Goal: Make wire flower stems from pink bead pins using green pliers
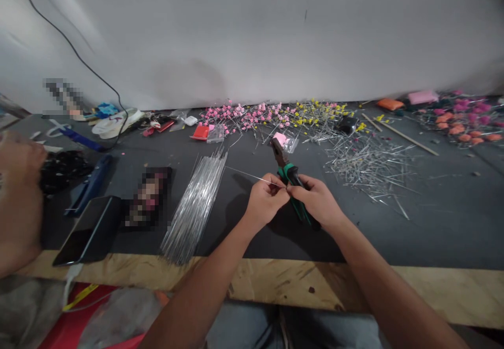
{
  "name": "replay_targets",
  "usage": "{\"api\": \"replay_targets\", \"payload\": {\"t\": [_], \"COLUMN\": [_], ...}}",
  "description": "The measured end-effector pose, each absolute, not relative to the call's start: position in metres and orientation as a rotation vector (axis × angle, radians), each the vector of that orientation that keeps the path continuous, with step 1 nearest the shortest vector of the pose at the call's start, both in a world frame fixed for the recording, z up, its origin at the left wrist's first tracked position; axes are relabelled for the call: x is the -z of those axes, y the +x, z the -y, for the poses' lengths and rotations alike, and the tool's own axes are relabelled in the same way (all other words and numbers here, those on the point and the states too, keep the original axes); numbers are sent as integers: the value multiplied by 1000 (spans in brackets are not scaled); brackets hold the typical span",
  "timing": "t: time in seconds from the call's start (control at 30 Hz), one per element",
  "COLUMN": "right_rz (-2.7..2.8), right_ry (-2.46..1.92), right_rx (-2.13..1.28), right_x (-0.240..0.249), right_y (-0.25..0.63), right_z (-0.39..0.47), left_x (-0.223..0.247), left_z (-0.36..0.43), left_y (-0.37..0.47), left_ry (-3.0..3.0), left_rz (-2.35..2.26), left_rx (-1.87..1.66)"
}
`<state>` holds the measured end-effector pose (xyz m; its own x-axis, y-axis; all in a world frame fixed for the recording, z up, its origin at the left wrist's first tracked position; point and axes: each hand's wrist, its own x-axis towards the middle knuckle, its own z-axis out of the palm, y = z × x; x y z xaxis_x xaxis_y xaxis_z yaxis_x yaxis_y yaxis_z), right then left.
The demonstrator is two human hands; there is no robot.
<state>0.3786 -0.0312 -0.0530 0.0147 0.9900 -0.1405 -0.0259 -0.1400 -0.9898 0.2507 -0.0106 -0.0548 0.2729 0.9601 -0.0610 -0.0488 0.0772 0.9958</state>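
Observation:
My left hand [266, 199] is closed in a pinch on a thin metal wire [248, 173], whose free length points left over the table. A pair of pliers [290, 173] with green and black handles sits in my right hand [318, 198], jaws pointing up and away from me. The right thumb meets the left fingertips at the wire's near end. Left of my hands lies a thick bundle of straight silver wires [197, 204]. A heap of short cut wires [370, 162] is spread to the right.
Behind my hands lie pink-tipped wires [244, 114] and yellow-tipped wires [326, 112]. Orange and magenta pieces [460, 120] are at the far right, near a wooden stick [409, 138]. A phone [88, 231] lies left, beside another person's arm [19, 202]. The wooden table edge [275, 281] runs in front.

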Motion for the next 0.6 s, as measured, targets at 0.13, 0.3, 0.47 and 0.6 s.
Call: {"api": "replay_targets", "payload": {"t": [0.13, 0.3, 0.47, 0.6], "right_rz": [1126, 1136, 1139, 1144], "right_ry": [-1298, -1268, -1242, -1251], "right_rx": [-1292, -1303, -1299, -1270], "right_x": [55, 55, 54, 52], "right_y": [380, 380, 380, 379], "right_z": [32, 33, 35, 36], "left_x": [55, 54, 52, 51], "left_z": [12, 14, 15, 14], "left_y": [250, 249, 248, 248], "left_ry": [1280, 1322, 1367, 1338], "left_rz": [-1005, -1010, -992, -995], "left_rx": [-1006, -1006, -1038, -1007]}}
